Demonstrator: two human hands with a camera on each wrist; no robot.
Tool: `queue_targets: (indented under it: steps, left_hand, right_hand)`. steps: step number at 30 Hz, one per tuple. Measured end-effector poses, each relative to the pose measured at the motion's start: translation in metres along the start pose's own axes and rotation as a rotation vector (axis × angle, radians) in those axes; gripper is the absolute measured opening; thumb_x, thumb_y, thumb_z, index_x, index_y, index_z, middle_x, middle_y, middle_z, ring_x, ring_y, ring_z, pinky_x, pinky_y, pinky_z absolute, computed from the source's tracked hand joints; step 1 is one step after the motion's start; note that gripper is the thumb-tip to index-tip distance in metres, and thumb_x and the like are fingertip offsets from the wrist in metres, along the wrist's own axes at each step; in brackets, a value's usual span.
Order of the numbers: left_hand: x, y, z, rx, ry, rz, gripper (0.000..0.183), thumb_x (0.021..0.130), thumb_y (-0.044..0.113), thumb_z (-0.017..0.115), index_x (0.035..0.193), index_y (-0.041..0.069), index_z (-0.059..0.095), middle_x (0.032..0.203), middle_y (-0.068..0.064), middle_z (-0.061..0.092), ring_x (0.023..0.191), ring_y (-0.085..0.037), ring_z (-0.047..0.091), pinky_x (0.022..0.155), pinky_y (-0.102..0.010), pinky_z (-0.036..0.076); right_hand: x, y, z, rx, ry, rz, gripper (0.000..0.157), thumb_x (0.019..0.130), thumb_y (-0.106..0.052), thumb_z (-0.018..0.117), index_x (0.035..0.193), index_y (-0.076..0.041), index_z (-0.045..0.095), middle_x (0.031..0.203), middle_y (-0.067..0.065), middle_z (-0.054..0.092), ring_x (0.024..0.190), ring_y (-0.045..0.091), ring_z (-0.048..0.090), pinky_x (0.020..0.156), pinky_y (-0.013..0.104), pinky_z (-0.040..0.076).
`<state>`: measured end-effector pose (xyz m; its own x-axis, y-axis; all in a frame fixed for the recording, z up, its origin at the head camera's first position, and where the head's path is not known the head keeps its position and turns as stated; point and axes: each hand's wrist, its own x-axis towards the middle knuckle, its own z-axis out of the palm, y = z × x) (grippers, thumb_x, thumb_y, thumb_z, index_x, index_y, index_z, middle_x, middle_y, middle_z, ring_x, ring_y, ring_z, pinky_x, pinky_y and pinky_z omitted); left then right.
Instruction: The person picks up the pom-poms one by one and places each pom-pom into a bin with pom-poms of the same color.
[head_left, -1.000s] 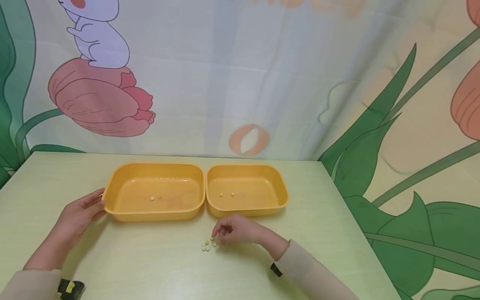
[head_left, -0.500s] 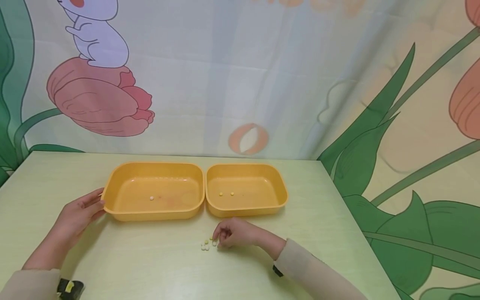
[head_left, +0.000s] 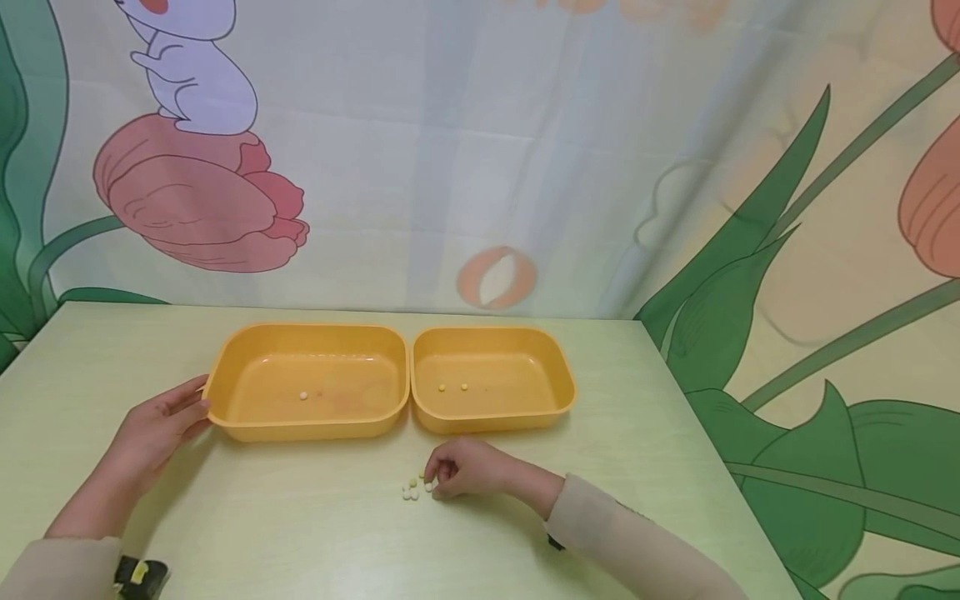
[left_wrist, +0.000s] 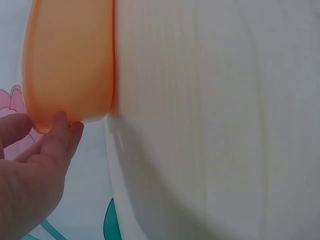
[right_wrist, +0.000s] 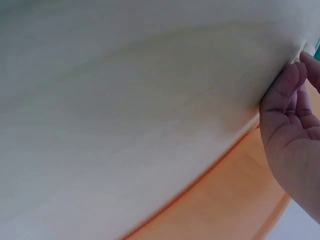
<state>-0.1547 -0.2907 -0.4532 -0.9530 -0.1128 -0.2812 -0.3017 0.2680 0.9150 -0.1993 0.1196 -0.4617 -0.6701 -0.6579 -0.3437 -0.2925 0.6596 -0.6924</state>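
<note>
My left hand (head_left: 153, 429) holds the left end of the larger yellow tray (head_left: 315, 432). In the left wrist view its fingers (left_wrist: 59, 135) lie against the outer wall and at the rim. Over the table, my right hand (head_left: 472, 467) is bent low, thumb and index finger at a small round white piece (head_left: 429, 487); whether they pinch it is too small to tell. Beside it lie a yellow piece (head_left: 412, 483) and a few more white pieces (head_left: 414, 495). One white piece (head_left: 303, 396) is in the larger tray. The smaller yellow tray (head_left: 495, 422) contains two yellow pieces (head_left: 464, 387).
Both trays stand side by side on the pale table (head_left: 285, 517), their ends touching or nearly so. A printed curtain (head_left: 360, 183) hangs behind the table's back edge. More printed cloth (head_left: 795, 358) is at the right side.
My right hand has shifted slightly, its thumb and index finger staying close to the white piece. The left hand, both trays and the pieces in them look the same.
</note>
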Motion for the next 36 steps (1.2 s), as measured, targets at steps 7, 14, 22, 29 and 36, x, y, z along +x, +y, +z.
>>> queue_targets:
  steps: [7, 14, 22, 29, 36]
  left_hand:
    - [0.0, 0.0, -0.001, -0.01, -0.011, 0.012, 0.062, 0.111, 0.022, 0.039, 0.162, -0.001, 0.011, 0.165, -0.034, 0.017, 0.083, 0.031, 0.045, 0.084, -0.008, 0.058]
    - [0.001, -0.002, -0.001, -0.002, -0.013, 0.002, 0.062, 0.112, 0.023, 0.039, 0.162, 0.0, 0.011, 0.165, -0.033, 0.017, 0.083, 0.031, 0.045, 0.085, -0.01, 0.058]
    - [0.001, -0.001, 0.0, 0.005, 0.002, -0.002, 0.062, 0.111, 0.024, 0.04, 0.162, 0.001, 0.012, 0.166, -0.032, 0.018, 0.086, 0.029, 0.046, 0.086, -0.01, 0.058]
    - [0.001, -0.002, 0.0, 0.015, 0.012, -0.005, 0.062, 0.111, 0.025, 0.04, 0.163, 0.001, 0.013, 0.166, -0.031, 0.019, 0.088, 0.028, 0.047, 0.086, -0.01, 0.058]
    - [0.001, -0.001, 0.0, 0.023, 0.01, -0.007, 0.063, 0.111, 0.026, 0.041, 0.162, 0.002, 0.013, 0.166, -0.031, 0.019, 0.098, 0.02, 0.055, 0.087, -0.011, 0.058]
  right_hand:
    - [-0.001, -0.004, 0.002, -0.056, 0.009, -0.013, 0.006, 0.089, -0.005, 0.076, 0.093, -0.008, 0.073, 0.072, -0.009, 0.055, 0.067, 0.002, 0.048, 0.061, 0.012, 0.039]
    - [-0.006, -0.007, -0.004, -0.033, -0.01, -0.011, 0.006, 0.092, -0.006, 0.072, 0.096, -0.009, 0.073, 0.08, -0.006, 0.062, 0.073, 0.002, 0.052, 0.064, 0.013, 0.044]
    - [-0.01, -0.017, -0.023, 0.09, -0.041, 0.004, 0.007, 0.095, -0.005, 0.068, 0.1, -0.004, 0.073, 0.092, 0.012, 0.077, 0.072, 0.006, 0.063, 0.067, 0.019, 0.058]
    - [-0.007, -0.022, -0.037, 0.217, -0.031, -0.01, 0.012, 0.094, -0.005, 0.07, 0.103, 0.002, 0.074, 0.101, 0.021, 0.079, 0.072, 0.008, 0.07, 0.074, 0.027, 0.066]
    - [0.002, -0.039, -0.052, 0.318, -0.033, -0.014, 0.015, 0.096, -0.004, 0.067, 0.109, 0.004, 0.072, 0.108, 0.024, 0.077, 0.074, 0.008, 0.07, 0.08, 0.029, 0.067]
